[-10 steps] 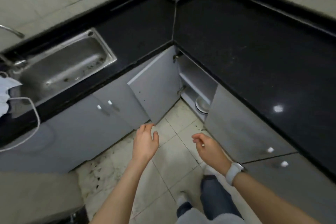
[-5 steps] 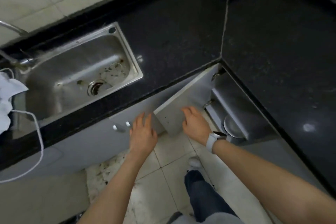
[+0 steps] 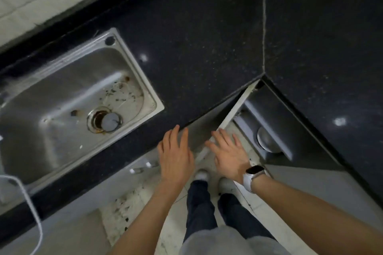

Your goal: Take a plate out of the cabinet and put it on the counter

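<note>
A white plate (image 3: 266, 141) lies on the lower shelf inside the open corner cabinet (image 3: 277, 114), partly hidden by the shelf edge. The grey cabinet door (image 3: 232, 118) stands swung open to the left. My right hand (image 3: 227, 154), with a white watch on the wrist, is spread flat at the door's outer edge, holding nothing. My left hand (image 3: 176, 155) hovers open just left of it, over the edge of the black counter (image 3: 196, 47). The plate is to the right of my right hand, apart from it.
A steel sink (image 3: 68, 101) with a drain is set in the counter at left. A white cable (image 3: 31, 209) hangs at the far left. Shut grey cabinet doors (image 3: 141, 168) with small knobs run below the counter. My legs and shoes stand on the tiled floor (image 3: 128, 209).
The view has tilted further down and closer to the counter. Both hands have risen toward the open door; the right hand has spread flat at its edge.
</note>
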Demonstrator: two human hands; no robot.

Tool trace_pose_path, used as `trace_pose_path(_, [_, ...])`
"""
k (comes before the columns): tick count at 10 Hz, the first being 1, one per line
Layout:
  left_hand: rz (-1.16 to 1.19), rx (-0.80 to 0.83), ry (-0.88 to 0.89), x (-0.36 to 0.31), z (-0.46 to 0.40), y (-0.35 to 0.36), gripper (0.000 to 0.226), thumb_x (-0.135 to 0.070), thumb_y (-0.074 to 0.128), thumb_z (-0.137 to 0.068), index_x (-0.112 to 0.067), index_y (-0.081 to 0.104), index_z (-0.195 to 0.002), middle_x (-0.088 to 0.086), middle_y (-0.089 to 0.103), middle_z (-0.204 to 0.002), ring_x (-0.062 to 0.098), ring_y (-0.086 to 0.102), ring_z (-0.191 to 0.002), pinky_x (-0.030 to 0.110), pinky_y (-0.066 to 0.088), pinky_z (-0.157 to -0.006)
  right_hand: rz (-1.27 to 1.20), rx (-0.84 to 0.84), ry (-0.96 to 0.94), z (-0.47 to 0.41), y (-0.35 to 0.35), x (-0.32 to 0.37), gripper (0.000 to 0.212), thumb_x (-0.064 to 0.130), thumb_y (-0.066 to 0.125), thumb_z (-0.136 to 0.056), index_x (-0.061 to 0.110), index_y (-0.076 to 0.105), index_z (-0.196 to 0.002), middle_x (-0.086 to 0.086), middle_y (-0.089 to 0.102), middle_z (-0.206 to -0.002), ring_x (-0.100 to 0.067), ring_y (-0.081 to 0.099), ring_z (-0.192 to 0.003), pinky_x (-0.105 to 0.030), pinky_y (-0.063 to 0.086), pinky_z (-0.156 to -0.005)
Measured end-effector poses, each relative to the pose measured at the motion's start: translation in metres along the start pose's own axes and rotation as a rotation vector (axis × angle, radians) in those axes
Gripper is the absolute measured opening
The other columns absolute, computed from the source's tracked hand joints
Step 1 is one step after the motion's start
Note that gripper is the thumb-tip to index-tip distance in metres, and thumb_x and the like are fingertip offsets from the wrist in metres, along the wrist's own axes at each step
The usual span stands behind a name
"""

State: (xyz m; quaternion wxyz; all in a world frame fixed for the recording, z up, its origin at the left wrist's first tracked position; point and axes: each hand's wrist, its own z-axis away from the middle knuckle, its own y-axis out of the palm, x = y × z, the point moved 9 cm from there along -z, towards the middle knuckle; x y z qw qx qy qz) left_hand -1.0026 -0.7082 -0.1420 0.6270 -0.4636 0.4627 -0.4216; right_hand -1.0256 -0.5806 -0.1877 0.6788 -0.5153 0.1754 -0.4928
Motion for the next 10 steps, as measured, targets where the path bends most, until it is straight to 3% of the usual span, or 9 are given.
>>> trace_pose_path(1, [0.022, 0.023, 0.105, -0.024, -0.022, 0.0, 0.059, -0.016, 0.061, -0.074, -0.014, 0.043, -0.13, 0.015, 0.048, -0.138, 0.034, 0.046, -0.125, 0.05, 0.043, -0.095, -0.049, -0.071, 0.126, 0.023, 0.006, -0.014, 0.04, 0.025, 0.046, -0.072, 0.026, 0.051, -0.112, -0.007, 0.051, -0.138, -0.026, 0.037, -0.134, -0.048, 0.037, -0.104])
trace_pose_path(2, [0.017, 0.122, 0.219, -0.056, -0.051, 0.011, 0.066, -0.02, 0.054, -0.08, -0.014, 0.027, -0.141, 0.014, 0.028, -0.152, 0.035, 0.022, -0.141, 0.058, 0.022, -0.111, -0.158, -0.233, 0.249, 0.055, 0.007, -0.034, 0.027, 0.021, 0.039, -0.077, 0.015, 0.057, -0.097, -0.008, 0.052, -0.137, -0.023, 0.038, -0.134, -0.036, 0.038, -0.104])
trace_pose_path(3, [-0.038, 0.16, 0.332, -0.085, -0.073, 0.021, 0.073, -0.026, 0.05, -0.083, -0.013, 0.012, -0.145, 0.013, 0.011, -0.157, 0.034, 0.005, -0.145, 0.061, 0.008, -0.113, -0.207, -0.225, 0.418, 0.083, 0.02, -0.067, 0.064, 0.005, 0.054, -0.073, 0.007, 0.036, -0.134, -0.009, 0.023, -0.152, -0.023, 0.013, -0.137, -0.035, 0.029, -0.11])
trace_pose_path(4, [-0.078, 0.194, 0.342, -0.096, -0.086, 0.03, 0.079, -0.032, 0.047, -0.085, -0.013, -0.001, -0.146, 0.012, -0.002, -0.158, 0.033, -0.005, -0.145, 0.06, 0.003, -0.114, -0.293, -0.161, 0.568, 0.093, 0.031, -0.091, 0.075, -0.001, 0.038, -0.081, 0.007, -0.005, -0.142, -0.004, -0.021, -0.148, -0.02, -0.016, -0.14, -0.032, 0.002, -0.12])
trace_pose_path(5, [-0.087, 0.198, 0.291, -0.093, -0.092, 0.039, 0.086, -0.034, 0.047, -0.085, -0.012, -0.011, -0.145, 0.009, -0.01, -0.158, 0.031, -0.011, -0.145, 0.059, -0.001, -0.114, -0.233, -0.146, 0.753, 0.097, 0.023, -0.117, 0.072, 0.005, 0.032, -0.084, 0.006, -0.011, -0.141, -0.011, -0.015, -0.155, -0.026, -0.014, -0.143, -0.036, -0.008, -0.116])
trace_pose_path(7, [-0.113, 0.175, 0.293, -0.092, -0.092, 0.043, 0.09, -0.03, 0.053, -0.082, -0.012, -0.008, -0.145, 0.01, -0.006, -0.159, 0.032, -0.009, -0.145, 0.059, 0.0, -0.114, -0.305, -0.177, 0.97, 0.097, 0.01, -0.164, 0.07, 0.008, 0.031, -0.085, 0.009, -0.009, -0.142, -0.008, -0.013, -0.156, -0.027, -0.014, -0.143, -0.043, -0.001, -0.12])
trace_pose_path(10, [-0.152, 0.146, 0.281, -0.091, -0.093, 0.044, 0.092, -0.032, 0.054, -0.081, -0.013, -0.01, -0.145, 0.01, -0.006, -0.159, 0.033, -0.008, -0.145, 0.06, 0.0, -0.113, -0.484, -0.227, 0.992, 0.09, 0.0, -0.196, 0.071, 0.014, 0.036, -0.085, 0.011, -0.004, -0.144, -0.008, -0.005, -0.157, -0.025, -0.002, -0.144, -0.045, 0.007, -0.118])
